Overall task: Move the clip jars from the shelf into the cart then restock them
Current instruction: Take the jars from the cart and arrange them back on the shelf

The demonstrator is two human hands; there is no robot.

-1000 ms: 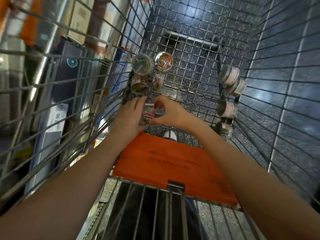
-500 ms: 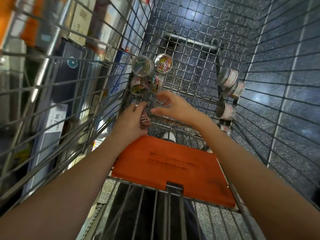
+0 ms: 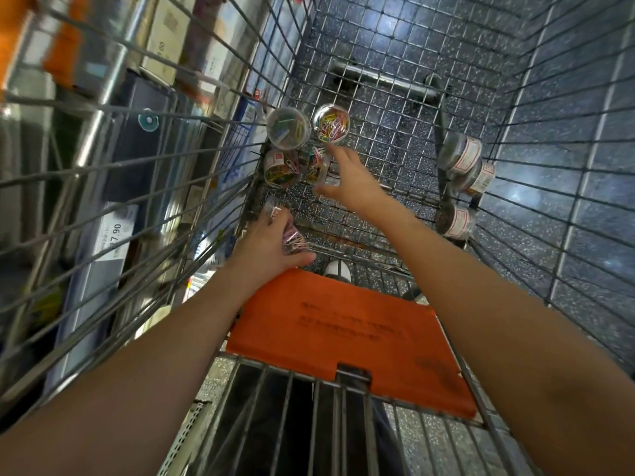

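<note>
Clearly the risk sits in the left hand (image 3: 271,240), whose fingers grip a jar of pink clips (image 3: 292,239) low by the left wall of the cart (image 3: 206,187); the jar looks tipped on its side, its long axis roughly level, mouth direction unclear, so clips could spill through the wire floor. Right hand (image 3: 350,182) reaches, fingers spread and holding nothing, toward the toppled jars (image 3: 292,166) beneath two upright jars (image 3: 309,127); a nudge could roll them

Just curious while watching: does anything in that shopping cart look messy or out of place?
Yes. The clip jars along the cart's right wall lie tipped on their sides, not upright. Loose paper clips also seem to poke out among the left cluster.
</note>
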